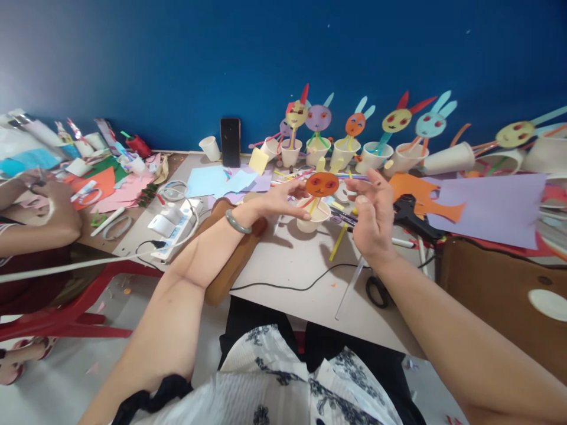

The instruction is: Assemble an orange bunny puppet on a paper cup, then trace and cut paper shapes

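My left hand (277,203), with a green bangle on its wrist, pinches the left edge of an orange paper face disc (322,184) that stands on sticks in a white paper cup (312,219). My right hand (373,212) hovers just right of the disc, fingers curled and apart, holding nothing that I can see. Yellow and pink paper strips poke out of the cup under the disc.
A row of finished paper bunny cups (354,150) lines the blue wall. A black phone (230,141) leans there. A black glue gun (410,215), purple paper (487,206), a power strip (175,227), black scissors (376,289) and a cable lie around. Another person's hands (48,206) work at left.
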`<state>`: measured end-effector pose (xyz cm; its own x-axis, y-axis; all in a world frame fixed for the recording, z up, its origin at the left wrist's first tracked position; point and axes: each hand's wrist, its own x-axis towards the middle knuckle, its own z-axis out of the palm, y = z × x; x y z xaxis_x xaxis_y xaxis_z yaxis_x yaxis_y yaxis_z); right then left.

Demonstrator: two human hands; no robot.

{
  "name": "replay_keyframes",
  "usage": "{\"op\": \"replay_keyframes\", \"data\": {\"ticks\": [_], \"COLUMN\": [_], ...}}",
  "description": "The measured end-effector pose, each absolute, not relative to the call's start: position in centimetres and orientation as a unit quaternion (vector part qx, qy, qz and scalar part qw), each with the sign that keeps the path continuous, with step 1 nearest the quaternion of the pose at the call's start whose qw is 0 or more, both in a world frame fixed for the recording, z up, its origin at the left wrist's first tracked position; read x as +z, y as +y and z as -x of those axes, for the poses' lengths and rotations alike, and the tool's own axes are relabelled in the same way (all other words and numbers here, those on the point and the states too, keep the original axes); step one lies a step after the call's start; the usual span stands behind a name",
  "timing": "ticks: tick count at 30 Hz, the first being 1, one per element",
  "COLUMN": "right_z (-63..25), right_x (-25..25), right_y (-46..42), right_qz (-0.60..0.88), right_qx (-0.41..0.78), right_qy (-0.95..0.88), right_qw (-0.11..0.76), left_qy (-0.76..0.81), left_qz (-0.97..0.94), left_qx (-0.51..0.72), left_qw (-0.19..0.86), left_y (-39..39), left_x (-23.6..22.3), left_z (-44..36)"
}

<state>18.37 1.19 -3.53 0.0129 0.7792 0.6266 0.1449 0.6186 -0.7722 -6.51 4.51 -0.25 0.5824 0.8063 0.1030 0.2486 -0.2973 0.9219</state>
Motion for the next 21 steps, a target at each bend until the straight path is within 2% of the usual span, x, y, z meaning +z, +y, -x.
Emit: {"op": "replay_keyframes", "data": {"ticks": [3, 6, 9, 15, 21], "right_z": [-18.5, -18.6, -18.7, -19.4, -19.7], "right_x": [-2.9, -2.2, -1.8, -1.8, -1.3], "right_y": [0.9, 0.4, 0.3, 1.2, 1.2], "right_qz": [0.384, 0.418, 0.414, 0.387, 0.390], "right_qx": [0.262, 0.265, 0.263, 0.254, 0.238], "right_qy": [-0.643, -0.647, -0.643, -0.648, -0.641], "right_qw": [0.609, 0.580, 0.588, 0.605, 0.617], "left_qy": [0.326, 0.314, 0.325, 0.371, 0.386], "left_qz": [-0.710, -0.697, -0.726, -0.816, -0.814], "left_qx": [0.302, 0.319, 0.310, 0.210, 0.195], "left_qw": [0.547, 0.560, 0.521, 0.391, 0.388], "left_y": [5.3, 5.9, 6.0, 5.1, 5.1], "left_x": [0.4, 0.9, 0.9, 0.3, 1.7], "left_z": [8.5, 10.1, 10.4, 8.6, 9.6]}}
